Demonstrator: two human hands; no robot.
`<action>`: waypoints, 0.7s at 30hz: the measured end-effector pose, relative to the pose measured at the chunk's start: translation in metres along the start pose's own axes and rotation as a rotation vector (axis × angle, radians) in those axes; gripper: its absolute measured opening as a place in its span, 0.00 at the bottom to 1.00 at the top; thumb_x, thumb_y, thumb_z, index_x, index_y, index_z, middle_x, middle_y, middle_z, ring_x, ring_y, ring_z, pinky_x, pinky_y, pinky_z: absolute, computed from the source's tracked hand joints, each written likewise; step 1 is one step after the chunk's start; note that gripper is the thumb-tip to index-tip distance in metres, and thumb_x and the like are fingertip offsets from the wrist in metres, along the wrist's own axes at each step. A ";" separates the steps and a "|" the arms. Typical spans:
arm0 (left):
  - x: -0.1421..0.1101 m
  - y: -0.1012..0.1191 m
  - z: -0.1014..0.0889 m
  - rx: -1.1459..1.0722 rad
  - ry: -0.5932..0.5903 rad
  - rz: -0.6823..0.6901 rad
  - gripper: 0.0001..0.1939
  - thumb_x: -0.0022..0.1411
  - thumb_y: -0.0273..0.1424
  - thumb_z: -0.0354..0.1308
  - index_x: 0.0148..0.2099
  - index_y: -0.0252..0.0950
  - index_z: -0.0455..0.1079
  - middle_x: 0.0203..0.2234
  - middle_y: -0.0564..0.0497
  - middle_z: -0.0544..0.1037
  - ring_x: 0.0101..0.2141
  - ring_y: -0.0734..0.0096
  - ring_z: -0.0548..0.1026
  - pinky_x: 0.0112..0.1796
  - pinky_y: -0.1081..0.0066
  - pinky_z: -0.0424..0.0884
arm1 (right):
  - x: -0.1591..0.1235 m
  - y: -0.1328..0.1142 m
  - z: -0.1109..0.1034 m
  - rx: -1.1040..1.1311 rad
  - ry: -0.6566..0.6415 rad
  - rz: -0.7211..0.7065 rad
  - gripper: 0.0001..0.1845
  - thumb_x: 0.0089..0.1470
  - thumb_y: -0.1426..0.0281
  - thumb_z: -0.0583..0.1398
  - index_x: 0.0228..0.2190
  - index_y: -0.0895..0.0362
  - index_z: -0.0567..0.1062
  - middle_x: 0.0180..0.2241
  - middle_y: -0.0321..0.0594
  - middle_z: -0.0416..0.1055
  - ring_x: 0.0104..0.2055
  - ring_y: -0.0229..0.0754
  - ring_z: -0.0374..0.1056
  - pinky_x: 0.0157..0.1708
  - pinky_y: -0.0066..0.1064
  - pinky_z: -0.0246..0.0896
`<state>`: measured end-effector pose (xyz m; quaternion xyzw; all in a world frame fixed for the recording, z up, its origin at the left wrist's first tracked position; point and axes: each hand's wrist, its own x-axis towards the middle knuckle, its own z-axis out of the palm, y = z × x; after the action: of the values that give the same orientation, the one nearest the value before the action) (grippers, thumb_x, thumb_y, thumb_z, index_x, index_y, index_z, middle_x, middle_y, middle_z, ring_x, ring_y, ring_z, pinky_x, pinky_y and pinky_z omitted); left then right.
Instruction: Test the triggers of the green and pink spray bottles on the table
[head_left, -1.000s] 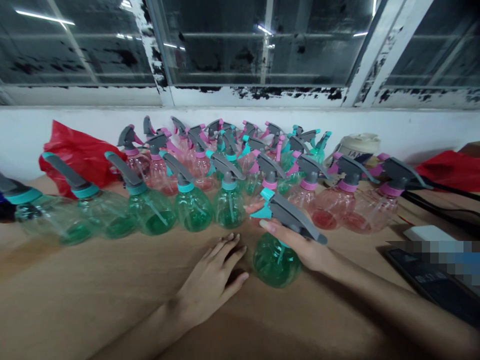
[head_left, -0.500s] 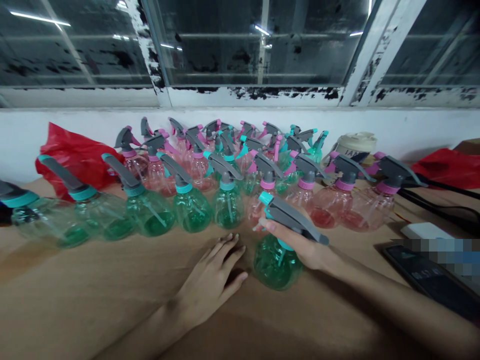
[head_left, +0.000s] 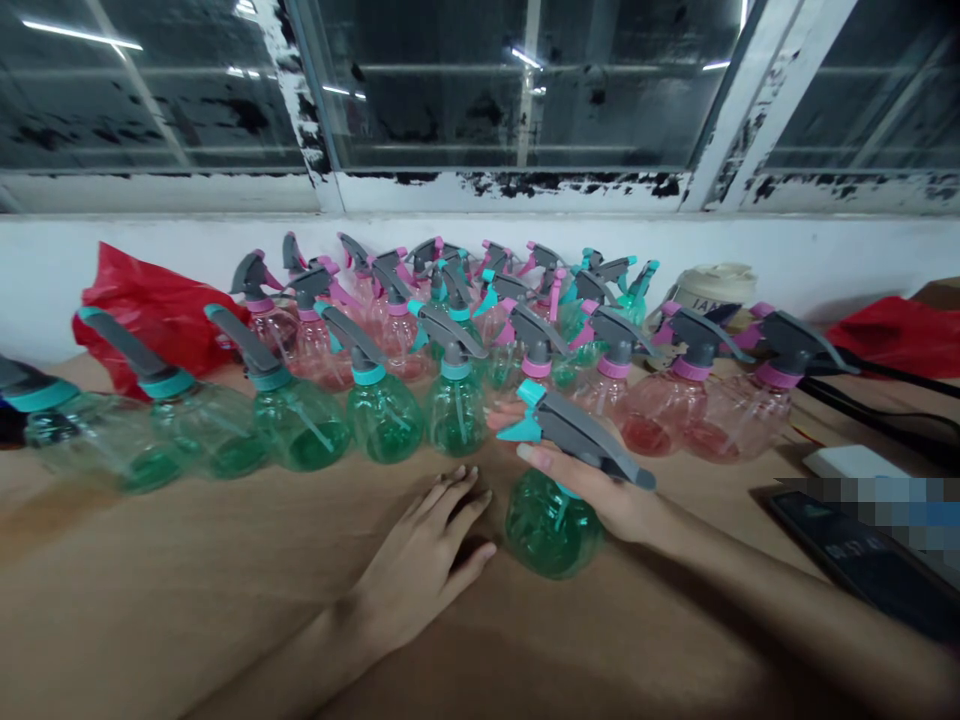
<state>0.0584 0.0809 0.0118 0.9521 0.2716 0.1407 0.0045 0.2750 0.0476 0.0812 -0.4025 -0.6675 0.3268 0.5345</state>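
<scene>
My right hand (head_left: pixel 600 480) is wrapped round the neck of a green spray bottle (head_left: pixel 553 530) that has a grey head and a turquoise nozzle and trigger. Its thumb lies along the near side, while the fingertips show past the trigger on the far side. Green liquid sits inside, and the nozzle points left. Flat on the table, my left hand (head_left: pixel 420 560) rests open beside this bottle with nothing in it. Beyond the hands stands a row with green spray bottles (head_left: pixel 386 415) on the left and pink spray bottles (head_left: pixel 664 410) on the right.
More pink and green spray bottles (head_left: pixel 397 330) crowd behind the row by the wall. A red plastic bag (head_left: pixel 150 315) lies at the back left, another red bag (head_left: pixel 900 335) at the right. A phone (head_left: pixel 847 545), black cables (head_left: pixel 885 410) and a pale tub (head_left: pixel 712 285) are on the right.
Half a second ago my right fingers had the trigger pulled in; now it is out again, as in the first frame. The left hand has stayed in place.
</scene>
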 end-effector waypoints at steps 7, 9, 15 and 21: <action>0.000 0.000 -0.001 -0.002 0.002 0.002 0.23 0.68 0.37 0.51 0.61 0.33 0.59 0.60 0.40 0.62 0.60 0.54 0.59 0.56 0.54 0.61 | 0.001 0.000 -0.001 -0.022 -0.035 -0.007 0.19 0.55 0.63 0.60 0.50 0.48 0.72 0.40 0.37 0.77 0.48 0.46 0.71 0.48 0.42 0.65; 0.001 0.000 -0.001 -0.005 0.001 -0.003 0.22 0.68 0.37 0.51 0.61 0.34 0.59 0.60 0.41 0.62 0.60 0.55 0.59 0.56 0.54 0.61 | 0.001 0.001 -0.002 -0.032 -0.041 -0.004 0.20 0.56 0.63 0.60 0.51 0.47 0.71 0.39 0.37 0.77 0.49 0.46 0.70 0.49 0.41 0.65; 0.001 0.000 -0.001 -0.012 0.012 0.000 0.22 0.68 0.37 0.51 0.61 0.35 0.59 0.60 0.41 0.63 0.59 0.55 0.60 0.55 0.54 0.62 | 0.002 -0.001 -0.003 -0.059 -0.078 0.015 0.20 0.56 0.63 0.59 0.51 0.45 0.70 0.38 0.35 0.77 0.46 0.44 0.71 0.48 0.40 0.66; 0.000 0.000 0.000 -0.020 0.013 -0.003 0.23 0.68 0.38 0.51 0.61 0.35 0.58 0.60 0.41 0.62 0.59 0.55 0.60 0.56 0.54 0.61 | 0.002 -0.008 -0.002 -0.068 -0.092 0.026 0.20 0.56 0.66 0.58 0.52 0.46 0.70 0.39 0.37 0.77 0.48 0.45 0.71 0.49 0.42 0.64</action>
<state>0.0582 0.0812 0.0122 0.9506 0.2716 0.1498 0.0124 0.2754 0.0459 0.0898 -0.4134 -0.6970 0.3290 0.4848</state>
